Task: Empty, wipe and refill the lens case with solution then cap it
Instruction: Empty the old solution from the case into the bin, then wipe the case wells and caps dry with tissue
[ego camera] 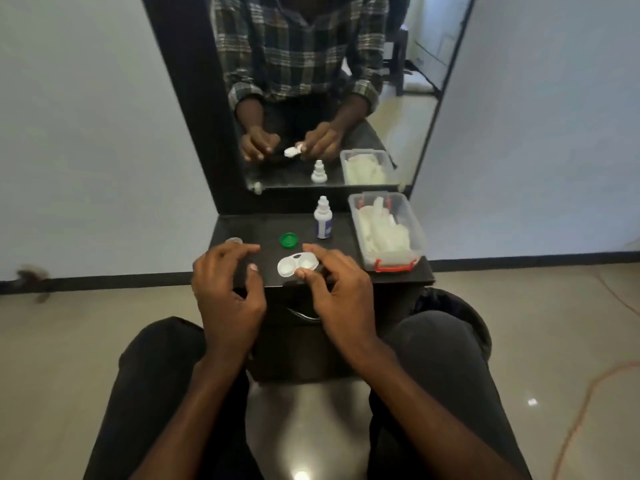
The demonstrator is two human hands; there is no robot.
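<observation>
A white two-well lens case (297, 266) lies uncapped near the front edge of the small black table (346, 233). My right hand (341, 282) pinches it at its right end, with the thumb on the near rim and the index finger curved over the far rim. To the left, my left hand (227, 282) hovers over the table edge with fingers loosely curled and spread, holding nothing. A green cap (289, 240) rests on the table just behind the case. A clear cap (234, 241) sits at the far left, beyond my left fingertips. The white solution bottle (322, 220) stands upright and capped behind.
A clear plastic box (412, 230) with red clips, filled with white tissues, takes up the table's right side. A black-framed mirror (311, 81) stands behind the table. My knees flank the table, and a dark bin (457, 306) sits low to the right.
</observation>
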